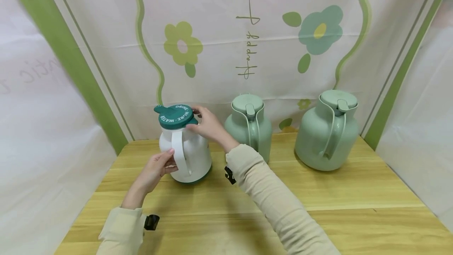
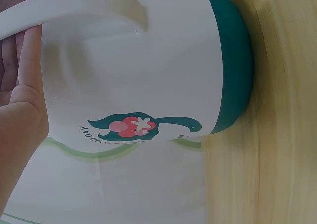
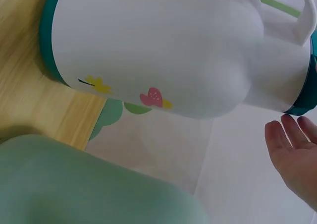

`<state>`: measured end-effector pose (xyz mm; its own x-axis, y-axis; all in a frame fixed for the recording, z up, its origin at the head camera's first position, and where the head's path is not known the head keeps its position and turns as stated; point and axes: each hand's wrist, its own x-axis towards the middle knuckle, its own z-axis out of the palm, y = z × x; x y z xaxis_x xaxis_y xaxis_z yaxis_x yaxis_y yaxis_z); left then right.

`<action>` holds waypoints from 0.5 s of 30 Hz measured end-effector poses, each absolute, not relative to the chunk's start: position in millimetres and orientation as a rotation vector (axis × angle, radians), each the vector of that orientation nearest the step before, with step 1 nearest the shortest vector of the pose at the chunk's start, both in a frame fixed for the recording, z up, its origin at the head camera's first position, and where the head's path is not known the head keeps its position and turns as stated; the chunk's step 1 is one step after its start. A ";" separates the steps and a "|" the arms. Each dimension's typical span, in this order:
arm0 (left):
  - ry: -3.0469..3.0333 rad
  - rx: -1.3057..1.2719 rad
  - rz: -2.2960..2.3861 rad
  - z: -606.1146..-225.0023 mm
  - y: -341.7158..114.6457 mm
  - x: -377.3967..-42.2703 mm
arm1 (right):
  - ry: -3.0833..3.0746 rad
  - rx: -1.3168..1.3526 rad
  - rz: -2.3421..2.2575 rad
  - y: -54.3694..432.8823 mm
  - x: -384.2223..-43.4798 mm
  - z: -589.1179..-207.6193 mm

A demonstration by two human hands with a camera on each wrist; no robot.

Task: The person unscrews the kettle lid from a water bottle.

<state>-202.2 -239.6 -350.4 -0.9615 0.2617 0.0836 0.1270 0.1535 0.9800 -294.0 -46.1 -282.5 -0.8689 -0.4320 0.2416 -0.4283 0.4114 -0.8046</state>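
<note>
White jug (image 1: 196, 150) stands on the table (image 1: 219, 215), left of two green jugs (image 1: 318, 133). The left hand (image 1: 152, 170) grips its handle (image 1: 178, 146), probably for steadiness; the right hand (image 1: 210, 125) pinches the lid (image 1: 173, 116) at its edge, likely for purchase

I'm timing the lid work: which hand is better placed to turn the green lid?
Probably the right hand: it touches the lid, while the left hand is lower, at the white handle.

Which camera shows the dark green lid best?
The head view: it shows most of the lid from above. The right wrist view catches only part of it at the frame edge; the left wrist view misses it.
</note>
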 end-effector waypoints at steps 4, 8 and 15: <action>2.292 0.404 1.950 -350.4 -239.3 -202.0 | 2.654 -0.787 -1.561 -44.0 -294.5 -282.8; 2.278 0.420 1.958 -350.7 -239.3 -202.3 | 2.721 -0.751 -1.579 -43.5 -294.4 -282.2; 2.272 0.437 1.959 -351.3 -240.1 -202.5 | 2.795 -0.759 -1.488 -44.8 -292.4 -279.4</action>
